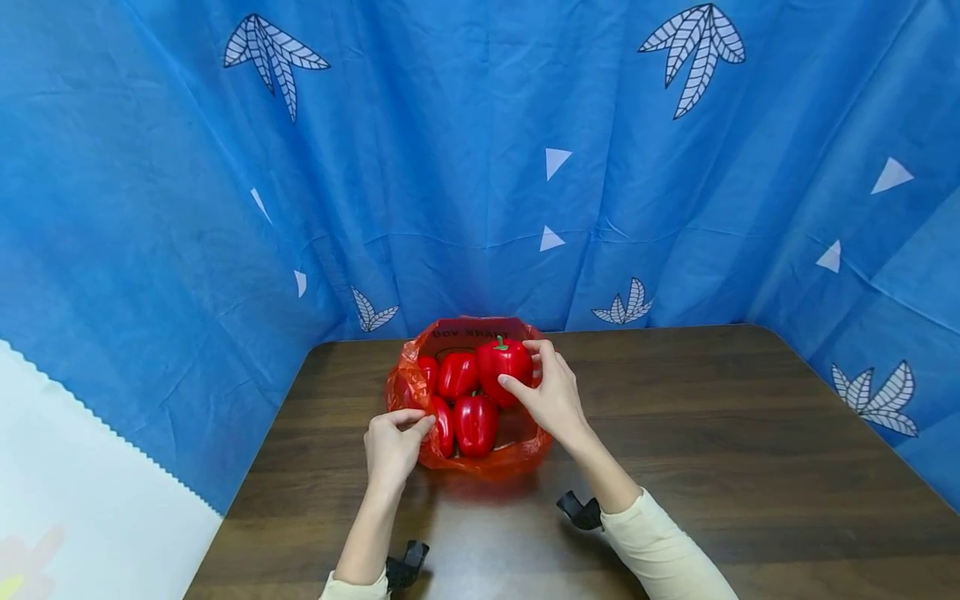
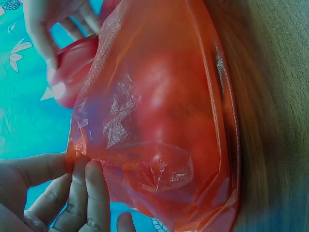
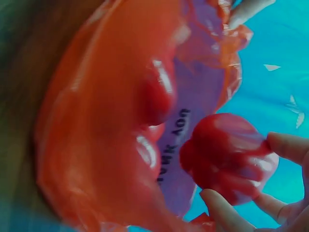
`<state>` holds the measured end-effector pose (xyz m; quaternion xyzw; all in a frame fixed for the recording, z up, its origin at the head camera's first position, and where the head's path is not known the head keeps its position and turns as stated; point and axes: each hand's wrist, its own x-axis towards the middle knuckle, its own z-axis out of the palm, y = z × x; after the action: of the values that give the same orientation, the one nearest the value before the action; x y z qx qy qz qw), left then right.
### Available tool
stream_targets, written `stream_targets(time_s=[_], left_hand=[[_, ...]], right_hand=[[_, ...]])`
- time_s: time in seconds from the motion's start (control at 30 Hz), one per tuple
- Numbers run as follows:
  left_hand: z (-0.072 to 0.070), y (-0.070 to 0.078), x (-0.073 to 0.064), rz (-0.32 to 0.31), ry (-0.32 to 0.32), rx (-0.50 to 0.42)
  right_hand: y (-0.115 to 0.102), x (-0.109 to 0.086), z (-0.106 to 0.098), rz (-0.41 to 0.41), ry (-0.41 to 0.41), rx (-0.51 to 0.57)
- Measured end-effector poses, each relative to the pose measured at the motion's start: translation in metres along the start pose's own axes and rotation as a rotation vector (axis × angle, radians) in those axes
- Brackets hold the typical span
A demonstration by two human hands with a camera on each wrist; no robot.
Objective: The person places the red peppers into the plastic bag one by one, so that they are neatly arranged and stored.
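Note:
A thin red-orange plastic bag [image 1: 517,457] stands with its mouth spread on the wooden table, dark lettering on its back wall. Inside lie several glossy red bell peppers [image 1: 476,425]. My right hand [image 1: 553,395] grips another red bell pepper [image 1: 504,368] with a green stem, thumb on one side and fingers on the other, at the bag's right side by the mouth. In the right wrist view this pepper [image 3: 231,157] shows its lobed underside. My left hand [image 1: 392,446] pinches the bag's rim at the front left, thumb and fingertips together on the film [image 2: 79,150].
The brown table [image 1: 712,433] extends to both sides and in front of the bag. A blue curtain [image 1: 480,167] with leaf prints hangs close behind the table and along its sides. Dark wrist straps [image 1: 580,510] sit on both forearms.

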<state>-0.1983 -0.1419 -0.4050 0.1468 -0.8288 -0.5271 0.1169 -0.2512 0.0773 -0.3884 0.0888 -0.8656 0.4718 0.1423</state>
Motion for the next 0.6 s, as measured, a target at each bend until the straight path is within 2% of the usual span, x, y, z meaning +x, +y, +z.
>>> stream_targets(time_s=[0.33,0.6], left_hand=[[0.001,0.0,-0.001,-0.012,-0.006,0.018],[0.001,0.003,-0.003,-0.005,-0.009,0.023]], right_hand=[[0.026,-0.009,0.002,0.058,-0.064,-0.177],[0.028,-0.011,0.003,0.052,-0.097,-0.326]])
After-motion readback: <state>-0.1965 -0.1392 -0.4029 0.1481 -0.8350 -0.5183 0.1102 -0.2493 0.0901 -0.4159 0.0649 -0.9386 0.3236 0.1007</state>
